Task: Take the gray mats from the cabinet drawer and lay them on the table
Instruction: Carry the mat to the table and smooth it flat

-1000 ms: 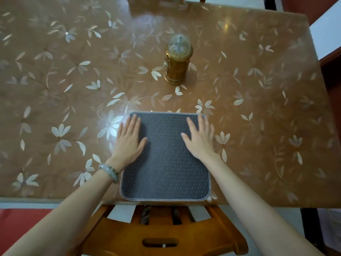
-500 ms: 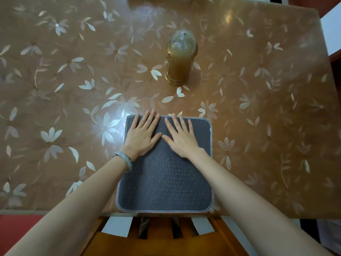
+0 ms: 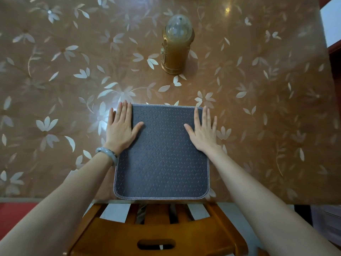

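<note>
1. The gray mat point(image 3: 162, 152) lies flat on the table point(image 3: 55, 89), its near hem just inside the table's near edge and squared to it; this reads as a place setting in front of the chair point(image 3: 156, 235); no fold or lifted corner shows.
2. The left hand point(image 3: 120, 127) lies palm down and fully spread over the mat's left border, thumb on the fabric, outer fingers on the tablecloth; it grips nothing; the flat palm serves to press the edge down.
3. The right hand point(image 3: 203, 131) mirrors it on the right border, open and flat, thumb pointing inward, holding nothing; with the hands set wide apart at the far corners, I judge the step to be smoothing and squaring the mat.
4. A bracelet point(image 3: 107, 154) sits on the left wrist, clear of the mat.
5. A gold lantern point(image 3: 176, 47) stands upright beyond the mat's far edge, well apart from it; it does not obstruct the laying.
6. Only one mat is in view; the cabinet drawer is not visible; I judge the task part done, since it speaks of mats in the plural.
</note>
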The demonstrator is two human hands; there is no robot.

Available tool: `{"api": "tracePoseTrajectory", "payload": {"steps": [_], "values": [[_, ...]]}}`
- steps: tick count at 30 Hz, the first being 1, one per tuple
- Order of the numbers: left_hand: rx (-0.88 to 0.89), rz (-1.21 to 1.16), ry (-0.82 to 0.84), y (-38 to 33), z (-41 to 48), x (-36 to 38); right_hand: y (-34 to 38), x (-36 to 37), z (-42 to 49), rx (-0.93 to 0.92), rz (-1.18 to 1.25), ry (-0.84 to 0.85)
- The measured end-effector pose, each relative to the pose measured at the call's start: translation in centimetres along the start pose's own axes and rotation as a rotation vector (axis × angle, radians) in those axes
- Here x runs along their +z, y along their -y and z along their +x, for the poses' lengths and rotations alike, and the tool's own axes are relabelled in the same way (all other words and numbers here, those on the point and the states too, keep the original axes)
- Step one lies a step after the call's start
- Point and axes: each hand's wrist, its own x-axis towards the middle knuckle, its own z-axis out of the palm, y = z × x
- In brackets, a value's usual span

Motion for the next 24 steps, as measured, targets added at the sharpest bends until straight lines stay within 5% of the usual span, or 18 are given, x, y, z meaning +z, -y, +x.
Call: {"api": "tracePoseTrajectory", "payload": {"steps": [9,17,24], "values": [[0.006,0.057,0.054,0.5,-12.5,2.2,-3.3,5.1,-11.4,-0.285,-0.094,-0.047],[0.053,0.111,0.054,0.4,-13.3,3.0,-4.2,5.7,-12.6,-0.316,-0.137,0.002],[0.636,0.200,0.120,-3.6,-14.7,3.0,-0.1,5.0,-12.4,-0.652,-0.157,0.033]]}}
